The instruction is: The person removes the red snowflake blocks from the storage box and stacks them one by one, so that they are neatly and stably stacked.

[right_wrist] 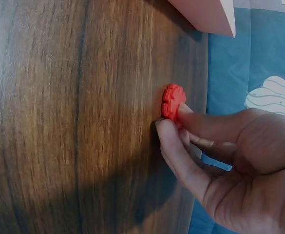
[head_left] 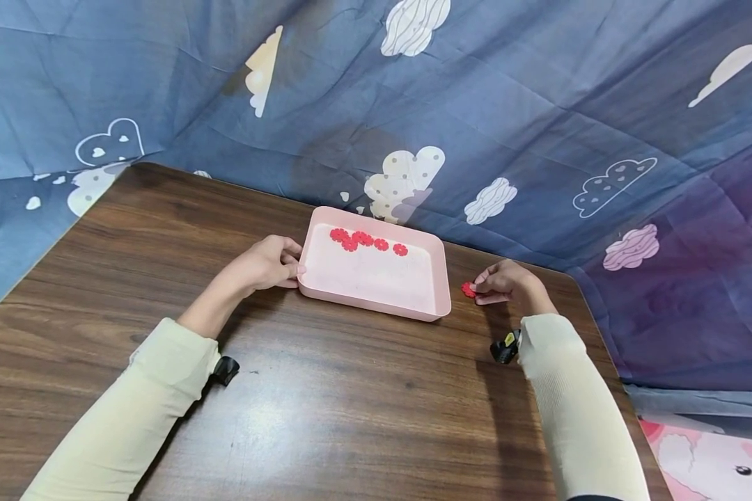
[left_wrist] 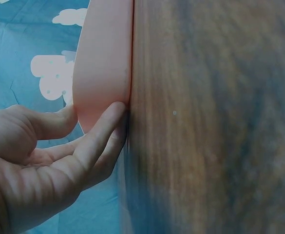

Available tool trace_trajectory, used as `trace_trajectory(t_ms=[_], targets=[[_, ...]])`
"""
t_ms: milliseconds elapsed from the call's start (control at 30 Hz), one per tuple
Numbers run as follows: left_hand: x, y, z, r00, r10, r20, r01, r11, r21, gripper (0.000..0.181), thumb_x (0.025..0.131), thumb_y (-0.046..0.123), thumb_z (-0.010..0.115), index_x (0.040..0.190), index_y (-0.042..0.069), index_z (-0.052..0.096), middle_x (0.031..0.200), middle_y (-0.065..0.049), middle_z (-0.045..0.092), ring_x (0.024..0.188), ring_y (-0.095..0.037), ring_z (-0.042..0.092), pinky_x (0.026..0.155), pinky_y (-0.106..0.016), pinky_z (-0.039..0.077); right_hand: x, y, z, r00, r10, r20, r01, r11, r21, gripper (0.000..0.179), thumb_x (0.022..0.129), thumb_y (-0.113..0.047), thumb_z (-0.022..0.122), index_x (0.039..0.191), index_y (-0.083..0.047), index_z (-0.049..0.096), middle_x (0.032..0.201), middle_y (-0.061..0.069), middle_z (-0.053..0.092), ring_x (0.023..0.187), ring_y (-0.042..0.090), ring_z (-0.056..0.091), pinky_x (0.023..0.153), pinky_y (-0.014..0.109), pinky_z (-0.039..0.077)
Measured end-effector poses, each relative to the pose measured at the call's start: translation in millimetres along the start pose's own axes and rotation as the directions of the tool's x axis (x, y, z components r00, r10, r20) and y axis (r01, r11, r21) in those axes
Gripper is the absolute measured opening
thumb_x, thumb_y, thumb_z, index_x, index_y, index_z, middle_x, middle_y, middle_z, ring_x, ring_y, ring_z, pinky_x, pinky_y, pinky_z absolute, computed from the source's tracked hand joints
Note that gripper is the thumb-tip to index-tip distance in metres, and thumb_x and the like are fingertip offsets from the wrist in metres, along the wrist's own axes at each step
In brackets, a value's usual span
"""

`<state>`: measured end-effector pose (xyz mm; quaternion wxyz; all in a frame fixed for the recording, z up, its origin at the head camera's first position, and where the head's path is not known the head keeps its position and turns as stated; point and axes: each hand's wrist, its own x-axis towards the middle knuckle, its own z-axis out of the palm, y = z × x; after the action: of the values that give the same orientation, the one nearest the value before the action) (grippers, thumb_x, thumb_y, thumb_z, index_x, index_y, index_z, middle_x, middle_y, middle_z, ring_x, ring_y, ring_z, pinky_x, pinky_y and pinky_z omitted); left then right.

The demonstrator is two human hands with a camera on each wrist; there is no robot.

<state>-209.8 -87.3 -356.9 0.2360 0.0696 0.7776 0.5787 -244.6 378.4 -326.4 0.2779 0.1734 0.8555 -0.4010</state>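
A shallow pink tray (head_left: 376,306) lies at the back of the table, with several red flower-shaped discs (head_left: 381,244) along its far side. At the tray's left end, my left hand (head_left: 264,264) grips the wall, thumb at the rim and fingertips low against the outside; the left wrist view shows this left hand (left_wrist: 59,151) close up. To the right of the tray, my right hand (head_left: 506,281) pinches a red notched, flower-shaped piece (right_wrist: 172,101) between thumb and fingers, close over the tabletop. The notched edge of that piece points away from the palm.
The brown wood-grain table (head_left: 351,417) runs under both forearms. A blue cloth (head_left: 326,104) with cloud prints hangs right behind its back edge and along the right side. Black wrist cameras (head_left: 505,347) sit at both cuffs. A pink printed surface (head_left: 714,459) shows at the lower right.
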Motion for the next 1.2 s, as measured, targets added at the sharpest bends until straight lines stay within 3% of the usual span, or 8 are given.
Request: trace_trajectory(t_ms=[300,533,867,1033,1200], targets=[[0.5,-1.9,-0.5,1.000,0.004,0.000,-0.004,1.000,0.002,0.045,0.107,-0.007,0.052,0.150,-0.019,0.042,0.119,-0.025,0.058,0.104,-0.026,0.067,0.108,-0.045,0.063,-2.1,0.1,0.1,0.999,-0.040,-0.032,0.039,0.999,-0.009,0.011,0.102,0.007,0.062,0.111,0.013,0.064,0.082,0.002,0.070,0.073,0.011,0.073,0.079,0.028,0.071],[0.6,-2.4,-0.2,1.000,0.001,-0.004,-0.001,1.000,0.015,0.046,0.107,-0.006,0.053,0.150,-0.018,0.042,0.118,-0.025,0.058,0.101,-0.024,0.067,0.107,-0.044,0.064,-7.7,-12.1,4.8,0.994,-0.082,-0.071,0.082,0.997,-0.013,0.016,0.103,0.004,0.062,0.116,0.013,0.063,0.080,0.000,0.071,0.072,0.008,0.071,0.075,0.024,0.069],[-0.2,-1.0,-3.9,1.000,-0.005,-0.007,0.005,1.000,0.013,0.046,0.107,-0.006,0.054,0.150,-0.017,0.042,0.119,-0.025,0.058,0.103,-0.025,0.066,0.108,-0.045,0.063,-10.4,-69.0,22.4,0.985,-0.171,-0.035,0.170,0.985,-0.028,0.021,0.101,0.000,0.068,0.119,0.012,0.066,0.083,0.001,0.075,0.075,0.011,0.073,0.078,0.027,0.070],[1.2,-2.4,-4.5,1.000,-0.010,-0.009,0.010,1.000,0.017,0.047,0.106,-0.006,0.054,0.151,-0.016,0.043,0.118,-0.024,0.058,0.101,-0.024,0.066,0.107,-0.044,0.064,-4.7,-98.9,43.4,0.982,-0.184,-0.036,0.181,0.981,-0.074,0.029,0.102,-0.002,0.068,0.125,0.014,0.064,0.083,0.004,0.076,0.075,0.011,0.074,0.081,0.030,0.071],[1.7,-2.8,-2.6,1.000,-0.012,-0.003,0.012,1.000,0.019,0.047,0.106,-0.005,0.054,0.151,-0.016,0.043,0.121,-0.025,0.060,0.105,-0.026,0.068,0.107,-0.044,0.064,6.3,-113.2,67.7,0.987,-0.161,0.005,0.160,0.981,-0.109,0.040,0.102,-0.003,0.068,0.140,0.009,0.062,0.089,0.006,0.076,0.079,0.012,0.074,0.085,0.032,0.071]])
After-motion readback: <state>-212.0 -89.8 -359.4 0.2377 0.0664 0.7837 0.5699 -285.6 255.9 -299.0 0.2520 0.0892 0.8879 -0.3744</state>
